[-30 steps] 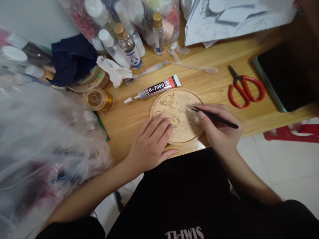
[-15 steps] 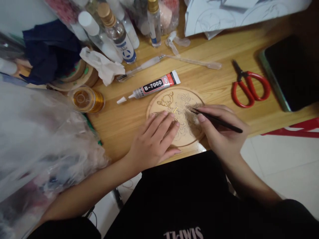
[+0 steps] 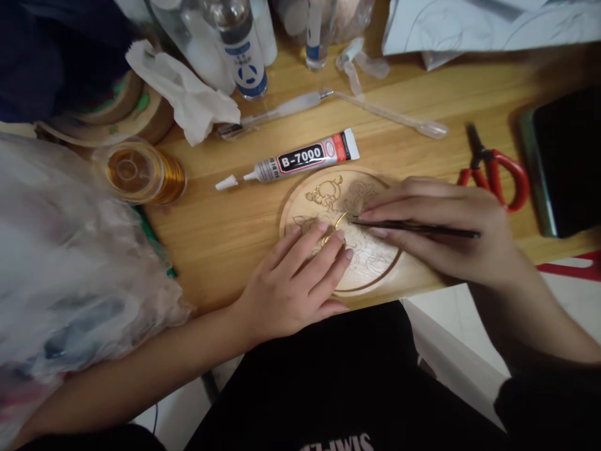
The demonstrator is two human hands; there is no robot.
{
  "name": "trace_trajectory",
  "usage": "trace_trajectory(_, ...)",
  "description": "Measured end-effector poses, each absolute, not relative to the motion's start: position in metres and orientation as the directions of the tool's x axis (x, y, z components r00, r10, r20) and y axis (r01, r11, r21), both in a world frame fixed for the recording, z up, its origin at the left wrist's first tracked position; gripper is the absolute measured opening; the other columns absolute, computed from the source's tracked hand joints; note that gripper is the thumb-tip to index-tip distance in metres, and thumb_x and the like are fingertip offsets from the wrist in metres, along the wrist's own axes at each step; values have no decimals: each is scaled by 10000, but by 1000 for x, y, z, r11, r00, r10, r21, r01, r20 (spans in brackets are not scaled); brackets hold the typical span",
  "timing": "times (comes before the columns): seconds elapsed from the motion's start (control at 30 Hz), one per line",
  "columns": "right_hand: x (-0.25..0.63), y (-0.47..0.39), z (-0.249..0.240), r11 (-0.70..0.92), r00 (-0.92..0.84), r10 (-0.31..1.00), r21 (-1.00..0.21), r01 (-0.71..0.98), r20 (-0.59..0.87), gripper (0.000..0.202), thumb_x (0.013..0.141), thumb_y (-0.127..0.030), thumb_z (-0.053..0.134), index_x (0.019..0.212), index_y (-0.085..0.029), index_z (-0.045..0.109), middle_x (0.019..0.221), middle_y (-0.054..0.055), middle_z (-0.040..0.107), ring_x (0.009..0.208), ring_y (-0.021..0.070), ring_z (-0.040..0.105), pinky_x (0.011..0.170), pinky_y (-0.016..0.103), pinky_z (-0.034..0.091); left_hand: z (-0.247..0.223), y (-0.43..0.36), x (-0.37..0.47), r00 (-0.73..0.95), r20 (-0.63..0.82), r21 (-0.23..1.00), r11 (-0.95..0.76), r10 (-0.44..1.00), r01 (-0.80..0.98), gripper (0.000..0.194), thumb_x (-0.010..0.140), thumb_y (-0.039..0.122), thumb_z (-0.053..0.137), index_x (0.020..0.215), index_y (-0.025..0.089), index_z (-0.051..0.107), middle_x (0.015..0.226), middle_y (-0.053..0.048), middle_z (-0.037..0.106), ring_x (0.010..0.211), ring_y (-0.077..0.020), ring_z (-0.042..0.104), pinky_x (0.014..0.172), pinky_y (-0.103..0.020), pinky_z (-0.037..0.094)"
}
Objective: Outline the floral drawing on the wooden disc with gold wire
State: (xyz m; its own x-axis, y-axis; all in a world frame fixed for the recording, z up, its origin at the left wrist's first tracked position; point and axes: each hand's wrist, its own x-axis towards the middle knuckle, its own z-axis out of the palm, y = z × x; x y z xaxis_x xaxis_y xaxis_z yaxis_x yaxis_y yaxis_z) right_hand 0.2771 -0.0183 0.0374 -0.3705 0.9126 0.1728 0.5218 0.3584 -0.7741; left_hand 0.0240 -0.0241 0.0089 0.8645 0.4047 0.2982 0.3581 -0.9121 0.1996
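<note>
A round wooden disc with pencilled floral outlines lies at the table's front edge. Gold wire follows part of the drawing at its upper left. My left hand rests flat on the disc's lower left, fingers stretched out and slightly apart. From beneath its fingertips a short piece of gold wire sticks up toward the right. My right hand grips black tweezers, whose tips are close to the free end of that wire. Whether the tips touch the wire I cannot tell.
Behind the disc lies a B-7000 glue tube. A spool of gold wire stands at left beside a plastic bag. Red-handled pliers or cutters and a phone are at right. Bottles line the back.
The view has moved closer. My right hand has turned, so the tweezers lie flatter and their tips have come left to the wire's end. My left hand stays on the disc.
</note>
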Motion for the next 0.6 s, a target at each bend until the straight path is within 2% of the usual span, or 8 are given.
trace_trajectory(0.13,274,-20,38,290,-284,946,-792,537,154,216,875,-185,690,1042,-305,755,987,4,772,882,193,732,741,354,609,11,-23,21,858,318,213,-912,404,351,571,1009,536,451,1257,52,626,1295,-177,667,1278,-338,575,1052,-484,487)
trace_trajectory(0.3,273,-39,33,262,-145,965,-802,536,218,285,829,-162,734,1070,-313,748,1003,-3,766,876,192,725,739,350,603,13,-24,18,861,295,209,-907,414,365,544,1019,539,421,1221,92,655,1270,-160,683,1270,-322,590,1058,-475,485)
trace_trajectory(0.4,272,-54,29,305,-159,952,-779,548,261,368,816,-148,736,1143,-315,717,1008,-4,767,883,198,728,779,357,601,13,-24,17,852,307,199,-904,424,378,549,1017,557,414,1231,111,653,1270,-153,681,1267,-313,594,1053,-470,491)
trace_trajectory(0.5,267,-68,23,326,-176,945,-750,576,275,403,862,-171,672,1245,-294,654,997,19,767,893,201,734,805,358,600,13,-24,16,849,310,197,-902,429,384,553,1007,556,444,1237,96,650,1259,-166,679,1246,-325,608,1034,-475,502)
trace_trajectory(0.6,258,-79,14,358,-190,932,-714,601,308,428,911,-243,590,1336,-291,570,1086,55,747,1001,225,722,845,385,606,13,-23,15,852,306,202,-904,425,378,563,986,557,494,1247,81,644,1262,-188,671,1249,-340,604,1043,-486,496)
